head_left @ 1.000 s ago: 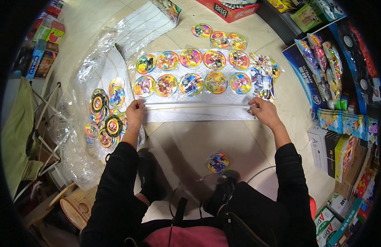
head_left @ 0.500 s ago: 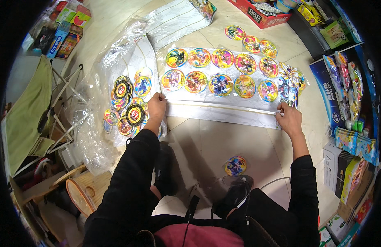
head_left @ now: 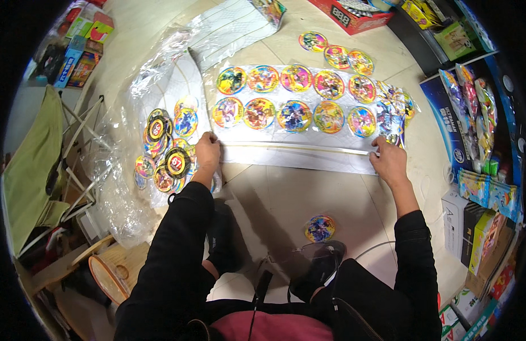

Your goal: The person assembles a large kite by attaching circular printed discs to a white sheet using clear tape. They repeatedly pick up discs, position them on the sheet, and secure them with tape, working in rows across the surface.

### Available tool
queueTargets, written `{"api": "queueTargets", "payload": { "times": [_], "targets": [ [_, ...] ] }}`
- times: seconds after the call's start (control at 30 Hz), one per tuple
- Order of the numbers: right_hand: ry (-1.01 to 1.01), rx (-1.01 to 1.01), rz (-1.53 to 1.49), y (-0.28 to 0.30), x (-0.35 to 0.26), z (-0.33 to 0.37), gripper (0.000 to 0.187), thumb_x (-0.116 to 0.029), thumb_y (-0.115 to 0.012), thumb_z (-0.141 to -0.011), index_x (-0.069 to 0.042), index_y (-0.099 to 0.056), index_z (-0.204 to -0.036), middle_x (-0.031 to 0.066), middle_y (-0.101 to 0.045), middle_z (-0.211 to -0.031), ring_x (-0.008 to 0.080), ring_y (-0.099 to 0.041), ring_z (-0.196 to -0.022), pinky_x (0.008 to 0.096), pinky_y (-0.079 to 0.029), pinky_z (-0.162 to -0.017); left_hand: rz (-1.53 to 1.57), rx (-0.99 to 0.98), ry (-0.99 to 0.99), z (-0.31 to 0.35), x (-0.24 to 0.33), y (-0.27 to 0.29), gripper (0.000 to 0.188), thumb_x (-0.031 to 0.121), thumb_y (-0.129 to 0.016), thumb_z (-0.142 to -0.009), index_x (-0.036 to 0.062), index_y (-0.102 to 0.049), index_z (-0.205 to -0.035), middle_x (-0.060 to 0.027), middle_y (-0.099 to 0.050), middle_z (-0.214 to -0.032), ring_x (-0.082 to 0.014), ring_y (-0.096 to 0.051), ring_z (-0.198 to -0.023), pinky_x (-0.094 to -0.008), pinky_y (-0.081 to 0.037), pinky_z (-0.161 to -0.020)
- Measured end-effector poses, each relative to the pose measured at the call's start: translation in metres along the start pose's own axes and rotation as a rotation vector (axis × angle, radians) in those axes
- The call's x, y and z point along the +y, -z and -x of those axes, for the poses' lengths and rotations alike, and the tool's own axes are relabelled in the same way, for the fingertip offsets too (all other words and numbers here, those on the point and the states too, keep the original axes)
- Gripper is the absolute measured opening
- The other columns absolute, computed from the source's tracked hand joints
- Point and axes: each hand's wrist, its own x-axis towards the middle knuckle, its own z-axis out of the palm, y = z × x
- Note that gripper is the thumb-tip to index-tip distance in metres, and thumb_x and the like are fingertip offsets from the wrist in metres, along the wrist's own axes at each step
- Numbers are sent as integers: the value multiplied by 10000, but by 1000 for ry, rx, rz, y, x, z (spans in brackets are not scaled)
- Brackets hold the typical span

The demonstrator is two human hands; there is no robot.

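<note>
Vs a sec ago, your view's swung, so the white sheet [head_left: 297,161] now sits further R in frame; your hands are in abt the same spots on it, well apart: L hand [head_left: 208,150] pinched on one end of the thin white strip [head_left: 345,150], R hand [head_left: 389,159] pinched on the other. Half a sec ago that strip showed as a broader, brighter band; now it's thinner & looks to lie closer to the tan line, tho exact contact w/ the sheet is too fine to tell. Imo that keeps the work at the sheet's near edge, w/ the two rows of discs [head_left: 294,116] unmoved beyond it, incl. the printed panel [head_left: 391,119] at the R end. Sheet's flat on the tiled floor, just ahead of your shoes [head_left: 220,244]. Around you: a heap of discs [head_left: 177,163] right beside your L hand, on another white sheet [head_left: 172,79] w/ crumpled clear film [head_left: 118,196] next to it; prob the main thing in the way that side. Three more discs [head_left: 337,57] lie past the far edge, & a lone disc [head_left: 320,228] sits nr your R shoe, easy to step on. Hanging packs [head_left: 472,105] & stacked boxes [head_left: 455,224] crowd your R, a green folding seat [head_left: 38,176] your L.
</note>
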Motion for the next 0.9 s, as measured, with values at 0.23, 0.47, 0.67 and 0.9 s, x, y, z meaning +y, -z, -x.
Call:
{"api": "queueTargets", "payload": {
  "times": [0.23,0.47,0.67,0.9],
  "targets": [
    [32,20,-28,-4,0,-3,229,-220,-720,-793,-107,-644,-977,122,-705,-774,314,-687,-718,434,-529,-657,-78,-20,63,-16,-12,5,224,136,-753,-667,42,-667,-852,-173,-712,-813,-367,-692,-793,-426,-546,-752],
    [3,1,-9,-8,8,-4,258,-252,-747,-797,-111,-638,-984,97,-716,-796,284,-701,-736,416,-535,-669,6,-306,238,-41,-20,17,215,164,-804,-680,32,-717,-826,-126,-726,-758,-267,-711,-724,-374,-552,-693],
    [64,59,-34,-9,6,-5,226,-245,-738,-787,-101,-653,-938,132,-697,-745,315,-691,-717,438,-529,-657,-94,-171,125,-30,-13,21,81,79,-652,-811,24,-709,-832,-141,-710,-746,-304,-694,-681,-397,-550,-651],
    [72,39,-7,-11,5,-9,241,-240,-742,-793,-96,-647,-961,122,-693,-745,308,-690,-729,434,-523,-665,-43,-74,-537,67,48,-13,515,256,-576,-956,-20,-479,-1381,-263,-470,-1427,-422,-421,-1340,-484,-331,-1116]
  ]
}}
